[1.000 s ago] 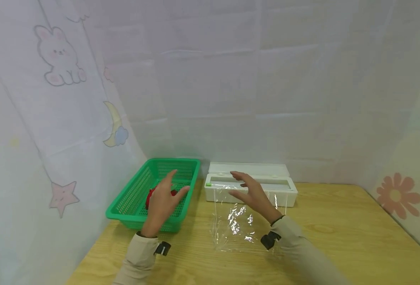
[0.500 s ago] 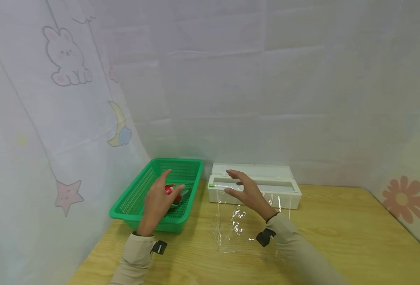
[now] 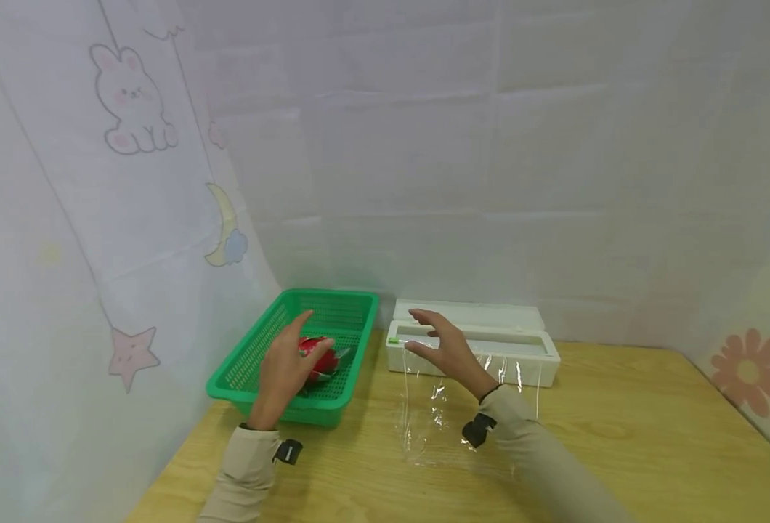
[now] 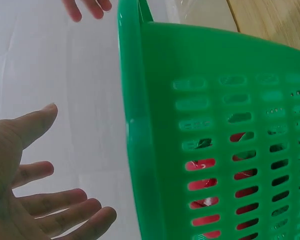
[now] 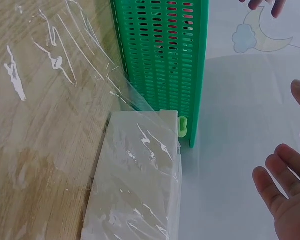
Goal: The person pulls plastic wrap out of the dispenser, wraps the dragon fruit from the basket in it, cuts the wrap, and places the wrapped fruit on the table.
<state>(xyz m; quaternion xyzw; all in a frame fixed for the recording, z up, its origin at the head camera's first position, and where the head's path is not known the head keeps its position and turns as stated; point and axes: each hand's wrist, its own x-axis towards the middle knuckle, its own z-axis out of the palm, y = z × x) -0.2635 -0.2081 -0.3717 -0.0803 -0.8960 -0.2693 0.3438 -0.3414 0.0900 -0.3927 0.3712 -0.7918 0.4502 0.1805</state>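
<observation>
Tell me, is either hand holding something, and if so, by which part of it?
Nothing is held: the left hand hovers empty near the green basket, the right hand empty near the clear film.

green slotted basket [image 3: 322, 415], red item [image 3: 324, 365], white box [image 3: 483, 314], beige sleeves [image 3: 542, 450], yellow wood-grain table [image 3: 620, 421]

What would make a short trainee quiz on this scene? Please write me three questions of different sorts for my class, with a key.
1. True or false: the white lid of the long white rectangular box is open.

2. Multiple choice: the thin, crinkled plastic film draped over that box's front is (a) opaque black, (b) clear, (c) striped red.

3. Fill in: the shiny red object in the slotted green plastic basket is nearer to the person's ____ hand.

Key: 1. True. 2. (b). 3. Left: the left hand is the one at the basket.
</observation>
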